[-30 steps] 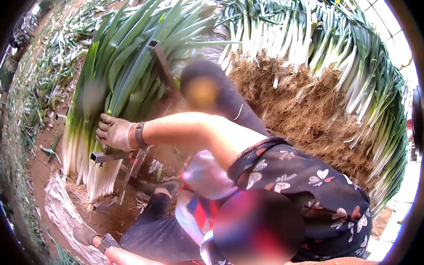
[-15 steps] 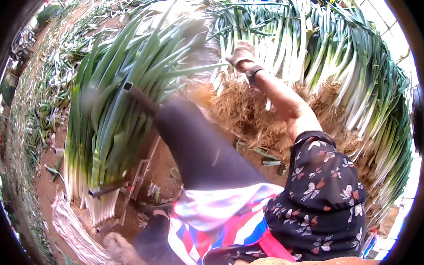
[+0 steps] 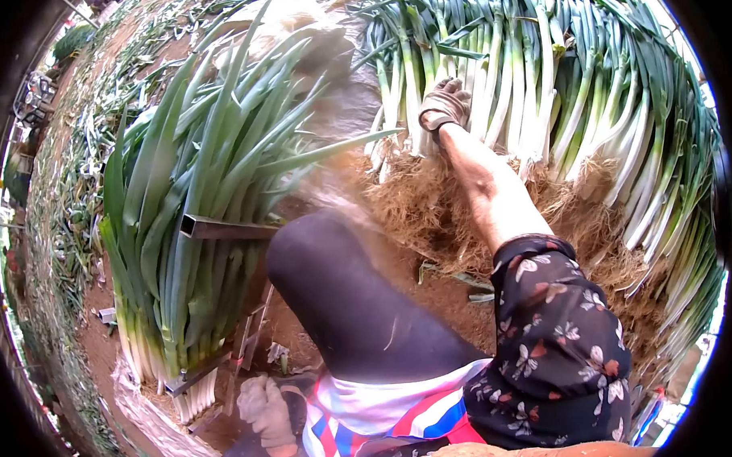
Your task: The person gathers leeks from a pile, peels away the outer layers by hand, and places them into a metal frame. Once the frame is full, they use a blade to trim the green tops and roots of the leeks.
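Leeks [image 3: 530, 86] stand packed in a long curved row, green tops outward and shaggy roots [image 3: 425, 198] toward me. My right hand [image 3: 445, 105], in a dirty glove, reaches to the row's left end. Its fingers are bent round a pale leek stalk there, partly hidden by the hand. My left hand [image 3: 265, 409], also gloved, is low beside my lap, its fingers loosely bent with nothing visible in them. Ahead of it, trimmed leeks [image 3: 190, 259] with clean white ends lie bundled in a metal frame [image 3: 229, 228].
My dark-covered knee [image 3: 326, 254] rises between the bundle and the row. Leaf scraps [image 3: 65, 166] litter the soil at left. Crumpled pale sheeting [image 3: 151, 421] lies below the bundle. A blurred, pale plastic sheet [image 3: 328, 61] stretches behind it.
My right hand has shifted slightly right, onto the white stalks. My left hand has come rightward and up, closer to my lap. The view has tilted a little.
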Available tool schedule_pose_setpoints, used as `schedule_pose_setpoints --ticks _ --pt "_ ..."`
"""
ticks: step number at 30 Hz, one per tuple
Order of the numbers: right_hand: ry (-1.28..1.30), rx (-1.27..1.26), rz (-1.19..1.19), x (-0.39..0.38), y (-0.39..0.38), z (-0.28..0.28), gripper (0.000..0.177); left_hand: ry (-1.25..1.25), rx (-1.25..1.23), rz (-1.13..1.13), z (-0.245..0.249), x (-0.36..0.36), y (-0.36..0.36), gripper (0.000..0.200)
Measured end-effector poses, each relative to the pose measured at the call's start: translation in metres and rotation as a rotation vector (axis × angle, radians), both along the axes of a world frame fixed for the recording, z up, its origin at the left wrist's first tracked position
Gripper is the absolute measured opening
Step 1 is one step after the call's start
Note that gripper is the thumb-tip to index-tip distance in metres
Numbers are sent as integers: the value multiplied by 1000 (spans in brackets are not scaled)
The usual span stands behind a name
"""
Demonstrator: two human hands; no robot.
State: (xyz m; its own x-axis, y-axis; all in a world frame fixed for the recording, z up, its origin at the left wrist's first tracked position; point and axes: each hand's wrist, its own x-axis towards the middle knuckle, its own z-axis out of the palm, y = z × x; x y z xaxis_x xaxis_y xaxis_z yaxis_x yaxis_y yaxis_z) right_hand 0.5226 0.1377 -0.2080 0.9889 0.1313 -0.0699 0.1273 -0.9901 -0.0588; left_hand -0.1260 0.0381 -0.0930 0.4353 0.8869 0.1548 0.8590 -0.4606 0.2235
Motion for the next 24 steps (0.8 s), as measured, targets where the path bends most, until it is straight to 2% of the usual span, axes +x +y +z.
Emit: schedule_pose_setpoints --ticks 1,4,5,6,7,9,10,12,14,16,18,20,21,23,24 --pt "38 77 -2 -1 -5 8 69 -2 -14 1 -3 5 -1 6" --pt "26 -34 -69 10 -2 1 70 7 -90 -1 1 18 -2 6" --pt "-12 56 -22 15 -9 -2 59 1 -113 -19 3 21 -1 6" --pt "-56 315 -96 11 -15 4 52 -1 -140 -35 8 22 -2 7" --pt "-22 342 -148 8 -19 17 53 -13 -154 -30 14 26 -2 8" --pt "63 291 16 19 -37 16 61 -8 -132 -43 22 29 -1 9" --pt "-87 275 -58 29 -31 -3 58 -9 -122 -49 27 34 1 10" --pt "377 309 145 7 -67 75 49 -208 -109 -191 61 76 15 10" --pt "452 448 60 1 -87 84 39 -386 -151 -301 81 111 19 11" --pt "509 565 239 -11 -113 93 37 -544 -263 -451 99 156 19 15" --pt "654 763 66 -47 -136 107 33 -674 -395 -536 106 198 10 16" --pt "941 1172 -89 -63 -166 67 30 -551 -427 -683 86 235 11 29" --pt "1018 1202 -84 -84 -177 79 28 -475 -460 -732 73 254 13 36" --pt "1098 1203 -131 -121 -184 105 22 -316 -549 -763 8 298 18 44" --pt "1164 1249 -174 -123 -187 97 22 -226 -659 -804 11 320 20 48"
